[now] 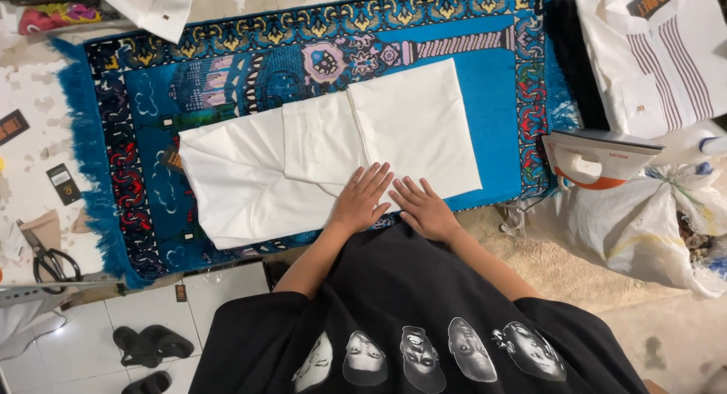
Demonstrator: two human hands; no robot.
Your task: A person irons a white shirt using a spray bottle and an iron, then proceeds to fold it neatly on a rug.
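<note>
Head view looked straight down on a folded white garment spread across a blue patterned rug. The left hand lay flat on the near edge of the cloth, fingers straight and slightly fanned, gripping nothing. The right hand rested just beside it, palm down, fingers likewise extended and a little apart, its fingertips on the cloth and its heel over the rug's border. The two hands nearly touched. To the right, a white and orange iron stood off the rug, near a folded white shirt with dark stripes. At the far left, black scissors lay on the worn surface, and dark sandals sat on the tiled floor below.
</note>
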